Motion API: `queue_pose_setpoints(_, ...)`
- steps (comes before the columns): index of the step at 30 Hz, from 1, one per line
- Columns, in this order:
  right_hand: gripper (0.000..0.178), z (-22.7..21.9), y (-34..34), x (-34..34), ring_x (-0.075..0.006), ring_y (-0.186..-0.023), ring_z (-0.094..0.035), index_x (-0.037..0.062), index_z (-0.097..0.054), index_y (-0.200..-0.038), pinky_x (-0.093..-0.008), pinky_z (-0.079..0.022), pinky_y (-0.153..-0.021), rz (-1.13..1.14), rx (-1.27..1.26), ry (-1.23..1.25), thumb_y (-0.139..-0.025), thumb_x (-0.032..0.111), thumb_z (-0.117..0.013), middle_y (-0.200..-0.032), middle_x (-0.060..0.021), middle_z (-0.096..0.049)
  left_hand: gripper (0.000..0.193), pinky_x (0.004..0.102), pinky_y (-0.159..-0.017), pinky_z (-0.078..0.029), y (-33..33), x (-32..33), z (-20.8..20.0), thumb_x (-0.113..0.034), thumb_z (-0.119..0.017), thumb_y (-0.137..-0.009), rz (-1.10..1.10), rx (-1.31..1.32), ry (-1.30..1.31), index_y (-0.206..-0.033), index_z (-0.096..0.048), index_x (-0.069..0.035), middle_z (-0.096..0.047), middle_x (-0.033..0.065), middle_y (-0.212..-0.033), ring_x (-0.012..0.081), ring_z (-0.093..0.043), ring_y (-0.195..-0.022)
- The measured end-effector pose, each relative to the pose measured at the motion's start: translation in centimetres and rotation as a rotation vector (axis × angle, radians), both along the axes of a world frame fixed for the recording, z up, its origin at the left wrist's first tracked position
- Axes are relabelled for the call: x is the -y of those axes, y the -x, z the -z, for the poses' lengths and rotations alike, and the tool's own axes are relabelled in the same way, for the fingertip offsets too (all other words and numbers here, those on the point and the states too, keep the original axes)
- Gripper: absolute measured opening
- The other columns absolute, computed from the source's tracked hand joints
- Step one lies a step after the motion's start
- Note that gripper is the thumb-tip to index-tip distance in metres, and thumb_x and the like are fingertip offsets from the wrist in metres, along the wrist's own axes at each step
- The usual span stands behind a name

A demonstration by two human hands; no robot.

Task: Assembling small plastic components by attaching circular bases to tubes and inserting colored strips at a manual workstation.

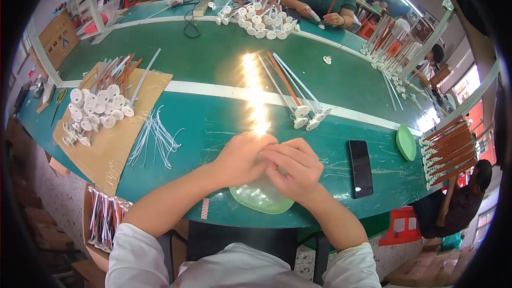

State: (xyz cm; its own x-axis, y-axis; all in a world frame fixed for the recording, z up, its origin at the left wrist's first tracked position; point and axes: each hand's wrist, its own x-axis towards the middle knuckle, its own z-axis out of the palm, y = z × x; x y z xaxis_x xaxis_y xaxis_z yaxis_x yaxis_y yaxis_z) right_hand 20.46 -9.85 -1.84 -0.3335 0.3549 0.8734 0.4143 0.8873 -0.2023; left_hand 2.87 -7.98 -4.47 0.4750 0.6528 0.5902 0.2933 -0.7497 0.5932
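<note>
A glowing light stick (255,93) rises from my hands and points away from me over the table. My left hand (239,156) is closed around its near end. Pressed against it, my right hand (296,166) has its fingers bent in a pinch; what they grip is hidden. Both hands are above a light green plastic dish (261,197). Beyond them lie several thin rods with white round bases (302,112), in red-brown and white. To the left, thin white ties (154,137) are spread on the table.
On the left, white-based rods (96,108) are heaped on cardboard (104,152). A phone (360,168) and another green dish (405,143) sit to the right. Across the table a person (322,0) works beside a pile of white bases (261,18). A box of rods (104,218) stands lower left.
</note>
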Motion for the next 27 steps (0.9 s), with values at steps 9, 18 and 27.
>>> queue_pose_setpoints(9, 0.032, 0.4, 0.0, -0.4, -0.0265, -0.077, -0.070, 0.0012, -0.074, -0.089, -0.0313, -0.057, -0.066, -0.012, -0.018, 0.007, -0.058, -0.008, -0.074, -0.087, -0.0082, -0.074, 0.038, 0.0438, -0.075, -0.050, -0.4, -0.4, -0.2, -0.007, -0.070, -0.076, 0.039, 0.033, -0.012, -0.114, -0.060, -0.005, -0.066, 0.0162, -0.090, 0.0387, -0.065, -0.083)
queue_pose_setpoints(18, 0.032, 0.5, -0.1, -0.4, -0.0276, -0.079, -0.071, 0.0005, -0.074, -0.095, -0.0325, -0.058, -0.069, -0.043, -0.028, 0.065, -0.065, -0.012, -0.073, -0.089, -0.0094, -0.075, 0.035, 0.0437, -0.072, -0.053, -0.4, -0.2, 0.0, -0.008, -0.069, -0.082, 0.054, 0.066, 0.154, -0.116, -0.061, -0.005, -0.069, 0.0191, -0.093, 0.0404, -0.067, -0.084)
queue_pose_setpoints(27, 0.025, 0.2, -1.3, -0.8, -0.0284, -0.082, -0.071, -0.0016, -0.073, -0.100, -0.0324, -0.057, -0.072, -0.137, -0.009, 0.295, -0.077, -0.011, -0.071, -0.092, -0.0121, -0.075, 0.030, 0.0390, -0.075, -0.051, 0.3, -0.5, -0.9, -0.004, -0.065, -0.082, 0.182, 0.003, 0.425, -0.112, -0.063, -0.001, -0.069, 0.0140, -0.093, 0.0355, -0.066, -0.082)
